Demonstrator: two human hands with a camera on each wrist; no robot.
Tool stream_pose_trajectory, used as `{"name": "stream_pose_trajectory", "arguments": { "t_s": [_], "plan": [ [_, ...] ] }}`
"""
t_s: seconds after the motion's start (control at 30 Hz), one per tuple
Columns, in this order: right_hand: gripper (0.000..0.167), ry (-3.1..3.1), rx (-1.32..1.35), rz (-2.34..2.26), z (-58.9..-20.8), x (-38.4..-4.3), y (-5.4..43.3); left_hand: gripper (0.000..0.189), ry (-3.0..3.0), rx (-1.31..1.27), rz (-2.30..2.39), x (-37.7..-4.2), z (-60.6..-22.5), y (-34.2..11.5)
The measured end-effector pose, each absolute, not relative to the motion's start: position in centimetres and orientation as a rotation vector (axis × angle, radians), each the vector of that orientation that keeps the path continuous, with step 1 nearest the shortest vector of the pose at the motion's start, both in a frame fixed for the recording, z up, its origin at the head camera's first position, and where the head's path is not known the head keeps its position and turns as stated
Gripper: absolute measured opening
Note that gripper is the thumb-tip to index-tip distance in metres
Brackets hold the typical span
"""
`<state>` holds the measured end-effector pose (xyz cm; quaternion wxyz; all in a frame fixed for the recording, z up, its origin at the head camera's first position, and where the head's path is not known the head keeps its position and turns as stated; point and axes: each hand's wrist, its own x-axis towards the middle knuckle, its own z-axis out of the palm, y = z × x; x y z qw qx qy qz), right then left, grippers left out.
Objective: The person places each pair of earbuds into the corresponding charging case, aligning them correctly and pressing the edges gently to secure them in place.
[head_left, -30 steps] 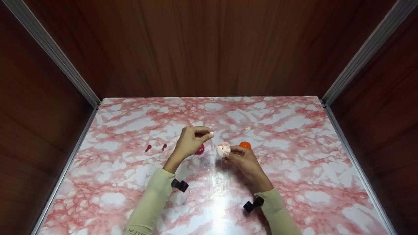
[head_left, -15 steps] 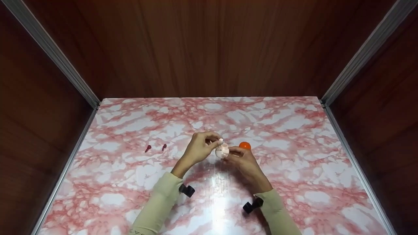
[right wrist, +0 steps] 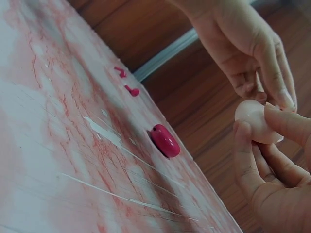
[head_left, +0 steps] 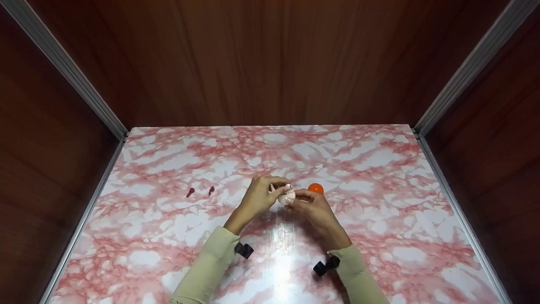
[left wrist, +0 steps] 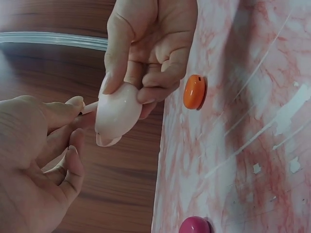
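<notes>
My right hand holds a rounded, pale pink earbud case above the table, its lid raised. Thumb and fingertips grip the case from the side. My left hand pinches a small white earbud between thumb and forefinger, right at the case's opening. How far the earbud sits inside cannot be seen, as fingers and the case wall cover it. The left hand's other fingers are loosely bent in the left wrist view.
An orange case lies just beyond my right hand. A magenta case rests on the marbled table, hidden from the head view by my left hand. Two magenta earbuds lie further left. Dark wooden panels enclose the table.
My left hand has moved right and slightly toward me, bringing the white earbud from beside the case to its opening. The right hand has stayed nearly still with the case.
</notes>
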<state>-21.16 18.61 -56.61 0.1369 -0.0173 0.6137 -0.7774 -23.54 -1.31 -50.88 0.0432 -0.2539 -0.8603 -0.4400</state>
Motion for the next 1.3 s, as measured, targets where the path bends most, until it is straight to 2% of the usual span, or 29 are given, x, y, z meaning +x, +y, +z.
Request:
{"name": "stream_pose_trajectory", "arguments": {
  "t_s": [0.57,0.83,1.1,1.3],
  "plan": [
    [0.033,1.724,-0.069,-2.284,-56.2,-21.1,18.6,0.020,-2.514,-0.884,-1.120,-23.0,-51.7,-0.8],
    [0.029,1.757,-0.082,-2.260,-56.3,-21.1,18.5,0.016,-2.474,-0.871,-1.114,-23.0,-52.0,-1.0],
    [0.035,1.838,-0.034,-2.204,-56.7,-21.0,18.3,0.016,-2.507,-0.856,-1.124,-22.8,-52.1,-1.2],
    [0.033,1.841,-0.003,-2.212,-56.8,-21.0,18.2,0.016,-2.537,-0.836,-1.146,-22.6,-52.1,-1.3]
  ]
}}
